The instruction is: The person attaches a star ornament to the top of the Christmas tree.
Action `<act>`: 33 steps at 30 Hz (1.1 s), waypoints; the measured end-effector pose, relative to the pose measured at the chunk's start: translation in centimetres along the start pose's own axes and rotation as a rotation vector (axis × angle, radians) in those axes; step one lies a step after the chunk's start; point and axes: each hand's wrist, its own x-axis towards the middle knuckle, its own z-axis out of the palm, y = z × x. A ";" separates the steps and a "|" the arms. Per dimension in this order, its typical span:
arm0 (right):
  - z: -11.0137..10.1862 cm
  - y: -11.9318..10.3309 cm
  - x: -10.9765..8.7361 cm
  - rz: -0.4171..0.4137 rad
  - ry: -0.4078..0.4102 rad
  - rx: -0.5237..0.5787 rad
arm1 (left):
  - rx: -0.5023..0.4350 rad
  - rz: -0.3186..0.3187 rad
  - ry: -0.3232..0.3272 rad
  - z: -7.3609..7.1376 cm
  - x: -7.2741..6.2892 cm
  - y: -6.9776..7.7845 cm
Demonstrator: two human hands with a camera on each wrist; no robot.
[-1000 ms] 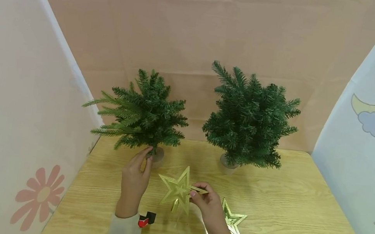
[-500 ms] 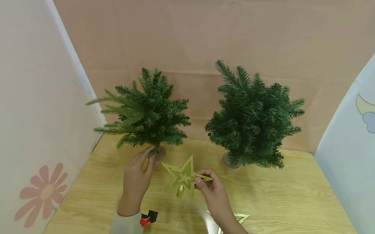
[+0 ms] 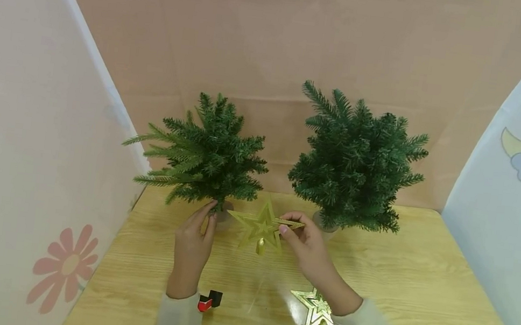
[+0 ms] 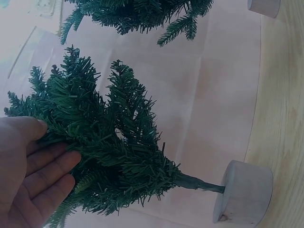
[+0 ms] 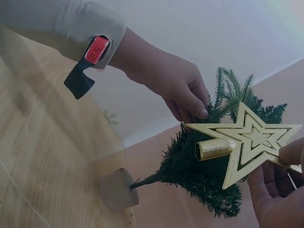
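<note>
In the head view my left hand is at the front of the left small artificial Christmas tree; its thumb and fingers pinch the greenery, partly hidden among the needles. My right hand pinches one point of a gold star tree topper between thumb and fingers. The star's hollow socket points down in the head view. From the right wrist camera, the star overlaps the tree's branches. A second gold star lies on the table below my right forearm.
Another, fuller green tree stands at the back right on a round wooden base. The left tree's base is a pale wood disc. Patterned cloth walls flank the wooden table, with a plain backdrop behind.
My right hand has carried the star forward, away from my body, closer to the left tree. The left hand keeps its place at the tree, and the star on the table is more exposed.
</note>
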 end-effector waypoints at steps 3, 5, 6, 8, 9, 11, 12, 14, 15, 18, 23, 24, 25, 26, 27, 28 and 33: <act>-0.2 -0.8 0.5 -0.030 -0.011 -0.011 | -0.002 -0.003 -0.002 0.0 0.0 0.1; -0.3 -1.3 0.8 -0.044 -0.015 -0.007 | -0.006 0.001 -0.002 0.0 0.0 0.1; -0.4 -1.6 0.9 -0.048 -0.014 -0.002 | -0.010 0.004 -0.001 0.0 0.1 0.2; -0.4 -2.1 1.2 -0.056 -0.010 0.002 | -0.017 0.006 -0.001 0.0 0.1 0.2; -0.5 -2.4 1.4 -0.057 -0.008 0.005 | -0.019 0.008 0.001 0.0 0.1 0.1; -0.5 -3.0 1.8 -0.062 -0.006 0.007 | -0.020 0.006 0.003 0.0 0.0 0.1; -0.5 -3.3 2.0 -0.064 -0.006 0.010 | -0.020 0.006 0.004 0.1 0.0 0.0; -0.5 -3.9 2.4 -0.075 -0.008 0.020 | -0.021 0.004 0.005 0.1 0.0 0.0; -0.5 -4.2 2.5 -0.078 -0.011 0.027 | -0.022 0.004 0.004 0.1 0.0 -0.1; -0.5 -5.1 3.0 -0.083 -0.029 0.039 | -0.015 0.011 0.006 0.0 0.1 -0.1; -0.5 -6.5 3.5 -0.046 -0.057 0.057 | -0.011 0.022 0.010 0.0 0.2 0.1; -0.5 -6.8 3.6 -0.037 -0.063 0.066 | -0.015 0.022 0.009 0.0 0.2 0.1; -0.5 -7.1 3.7 -0.026 -0.069 0.073 | -0.017 0.021 0.009 0.0 0.2 0.1; -0.6 -7.4 3.8 -0.016 -0.075 0.080 | -0.016 0.019 0.006 0.1 0.1 0.1; -0.6 -7.7 3.9 -0.010 -0.082 0.085 | -0.015 0.017 0.004 0.1 0.1 0.1; -0.6 -8.0 4.0 -0.010 -0.091 0.094 | -0.014 0.014 0.002 0.1 0.1 0.1; -0.8 -9.7 5.0 -0.035 -0.118 0.076 | -0.008 0.010 0.000 0.1 0.1 0.1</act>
